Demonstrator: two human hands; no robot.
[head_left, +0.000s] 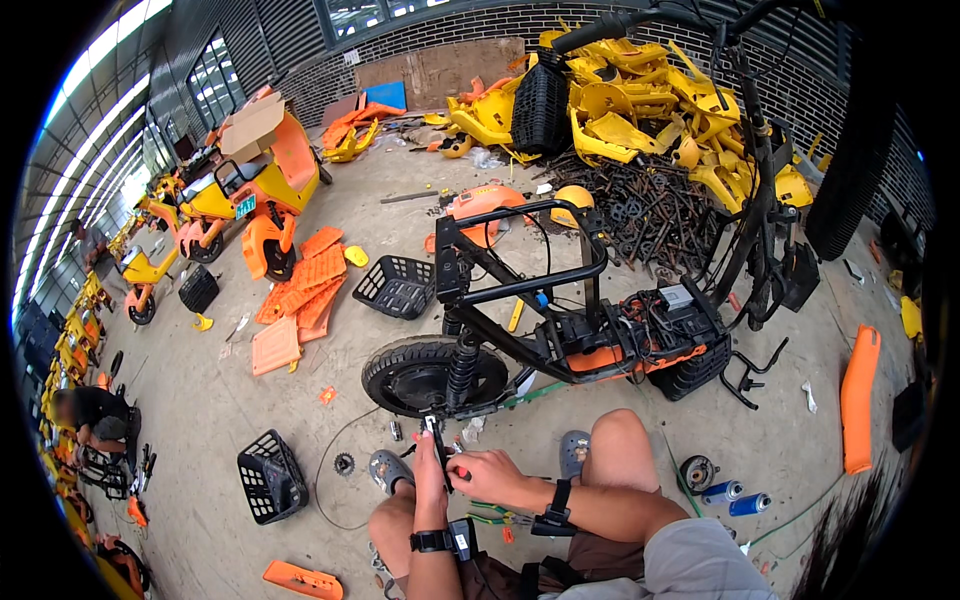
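I sit in front of a stripped black scooter frame (520, 290), its rear wheel (435, 376) close beyond my hands. My left hand (430, 478) is closed along a slim black bar (440, 446) with a silver end (431, 424), which points up toward the wheel's axle. Close against it on the right is my right hand (488, 476), its fingers curled at the bar's lower part. A small red piece shows at those fingertips; what it belongs to is hidden. Green-handled pliers (500, 516) lie on the floor below my right hand.
A black basket (272, 478) and a small gear (344, 464) lie to the left. Blue spray cans (748, 504) and a round metal part (698, 473) are at the right, near an orange panel (859, 400). Yellow panels (610, 130) are heaped behind. A person (95, 415) crouches far left.
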